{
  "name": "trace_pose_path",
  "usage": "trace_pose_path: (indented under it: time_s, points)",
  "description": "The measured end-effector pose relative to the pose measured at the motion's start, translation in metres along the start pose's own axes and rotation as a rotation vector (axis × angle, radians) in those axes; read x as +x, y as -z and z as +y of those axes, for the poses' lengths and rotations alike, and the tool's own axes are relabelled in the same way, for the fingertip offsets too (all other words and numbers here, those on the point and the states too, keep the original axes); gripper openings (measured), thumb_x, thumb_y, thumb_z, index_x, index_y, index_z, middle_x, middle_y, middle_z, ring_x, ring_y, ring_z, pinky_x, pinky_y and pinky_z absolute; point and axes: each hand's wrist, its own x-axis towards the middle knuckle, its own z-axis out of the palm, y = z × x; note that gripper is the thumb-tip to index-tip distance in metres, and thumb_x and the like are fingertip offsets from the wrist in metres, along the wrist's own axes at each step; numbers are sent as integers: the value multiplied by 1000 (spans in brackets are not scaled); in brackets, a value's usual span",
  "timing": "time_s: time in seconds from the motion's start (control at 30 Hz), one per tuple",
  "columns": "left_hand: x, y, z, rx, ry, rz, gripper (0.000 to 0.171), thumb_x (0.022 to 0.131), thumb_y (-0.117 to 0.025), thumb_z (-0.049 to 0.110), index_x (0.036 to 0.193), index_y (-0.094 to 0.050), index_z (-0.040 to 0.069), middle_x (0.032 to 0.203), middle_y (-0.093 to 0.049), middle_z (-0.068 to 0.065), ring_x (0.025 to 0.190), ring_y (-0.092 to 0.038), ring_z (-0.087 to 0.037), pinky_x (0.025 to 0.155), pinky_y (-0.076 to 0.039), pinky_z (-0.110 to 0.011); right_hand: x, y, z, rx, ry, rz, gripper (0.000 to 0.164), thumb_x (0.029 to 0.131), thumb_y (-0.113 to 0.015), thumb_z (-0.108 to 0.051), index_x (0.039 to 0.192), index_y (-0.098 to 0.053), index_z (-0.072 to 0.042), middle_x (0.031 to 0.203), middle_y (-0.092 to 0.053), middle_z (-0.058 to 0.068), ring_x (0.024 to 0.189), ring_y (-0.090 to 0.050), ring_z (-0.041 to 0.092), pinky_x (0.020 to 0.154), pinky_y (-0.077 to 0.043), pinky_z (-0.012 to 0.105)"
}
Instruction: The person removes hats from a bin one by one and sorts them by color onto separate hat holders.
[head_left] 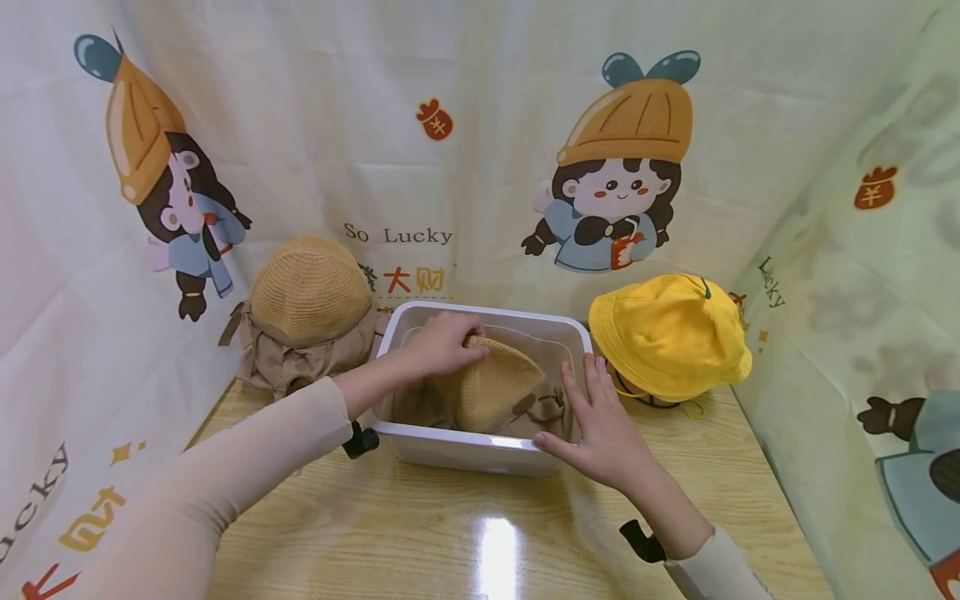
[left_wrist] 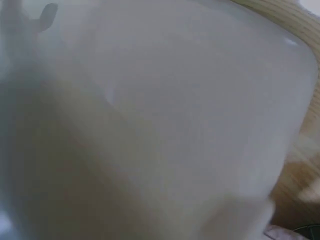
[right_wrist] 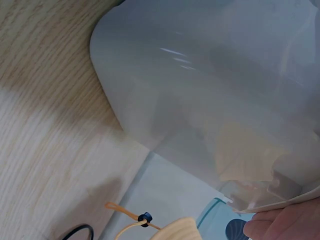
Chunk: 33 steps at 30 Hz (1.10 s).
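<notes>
A person's left hand pinches the edge of a tan hat inside a white bin on a desk; the right hand, fingers spread, rests on the bin's right rim. Work appears midway: the hat is within the bin but not yet released, with a second tan hat left of the bin and a yellow hat right. Behind the bin, a curtain reads "So Lucky" and "大财"; no brand is legible.

Backdrop cloth, printed: "So Lucky" above "大财" — "Lucky" at right, partial "ucky" at left — red pouches marked "¥".
</notes>
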Motion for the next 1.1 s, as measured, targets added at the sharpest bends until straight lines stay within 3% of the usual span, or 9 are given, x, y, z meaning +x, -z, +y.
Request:
trace_pose_path:
  time_s: [0.23, 0.47, 0.6, 0.93, 1.1]
  points:
    - [-3, 17, 7, -31, -60, 40, 12, 91, -72, 22, 88, -63, 14, 73, -57, 4, 68, -50, -12, 62, -41, -28, -1, 1, 0, 6, -3, -2, 109, 82, -61, -73, 160, -18, -9, 166, 3, 22, 152, 6, 40, 114, -22, 68]
    - [-13, 36, 21, 23, -147, 132, 7, 91, -69, 20, 87, -63, 18, 72, -58, 7, 64, -50, -10, 57, -42, -27, 1, 1, 2, 9, 10, 7, 114, 82, -64, -71, 158, -17, -1, 165, 0, 25, 152, 5, 40, 116, -20, 65]
    - [-16, 48, 29, 13, -195, 197, 5, 91, -67, 17, 87, -64, 16, 76, -60, 5, 67, -52, -12, 58, -44, -28, 2, 1, 3, 16, 14, 8, 117, 82, -64, -70, 159, -9, -2, 165, 1, 24, 152, 6, 39, 117, -19, 64]
    - [-23, 68, 45, 14, -247, 273, 4, 93, -64, 16, 96, -66, 16, 89, -62, 5, 75, -53, -14, 66, -46, -29, 1, 2, 1, 72, -26, -1, 127, 80, -66, -72, 158, 8, -4, 166, 6, 19, 153, 9, 32, 119, -18, 59]
    - [-27, 76, 51, 26, -275, 327, 5, 92, -63, 13, 96, -66, 16, 92, -64, 4, 73, -53, -13, 63, -46, -27, 1, 2, 1, 74, -31, -5, 126, 80, -65, -73, 159, 7, -6, 167, 5, 17, 153, 9, 32, 119, -16, 59]
